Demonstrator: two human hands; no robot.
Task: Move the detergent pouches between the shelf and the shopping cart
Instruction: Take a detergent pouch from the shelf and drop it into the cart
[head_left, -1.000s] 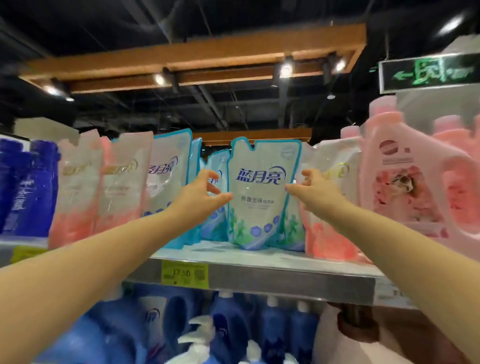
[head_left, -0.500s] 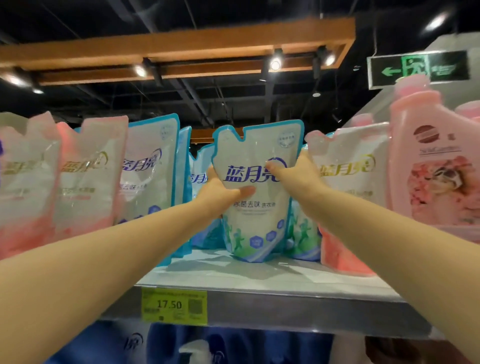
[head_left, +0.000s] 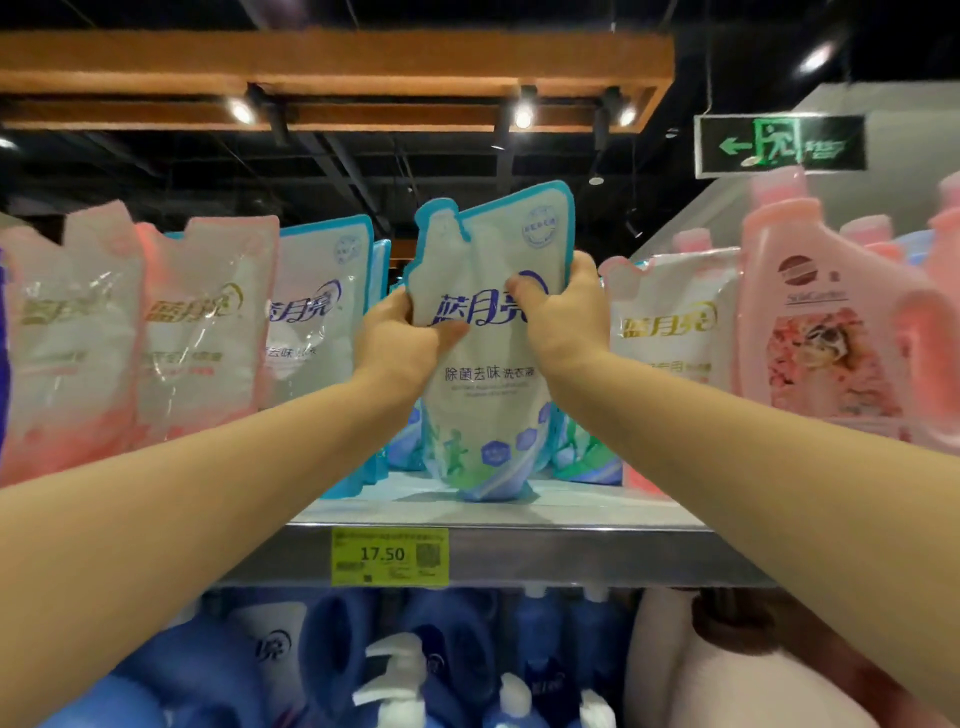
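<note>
hands clamp one blue-edged detergent pouch (head_left: 488, 415) from both sides. the left hand (head_left: 400, 338) grips its left edge with the thumb laid across the front print. the right hand (head_left: 561, 312) grips the right edge, thumb on the front and fingers curled behind. the pouch stands upright at the front of the top shelf (head_left: 571, 556), its base at the shelf surface; whether it touches or is just lifted cannot be told. more blue pouches (head_left: 317, 312) stand behind and to its left. pink pouches (head_left: 202, 322) fill the row further left, and another pink pouch (head_left: 670, 322) is just to the right, beside a pink bottle (head_left: 831, 322). a yellow price tag (head_left: 389, 556) reading 17.50 sits on the shelf edge. blue bottles (head_left: 457, 649) stand on the level below, and a green exit sign (head_left: 779, 145) hangs at upper right.
</note>
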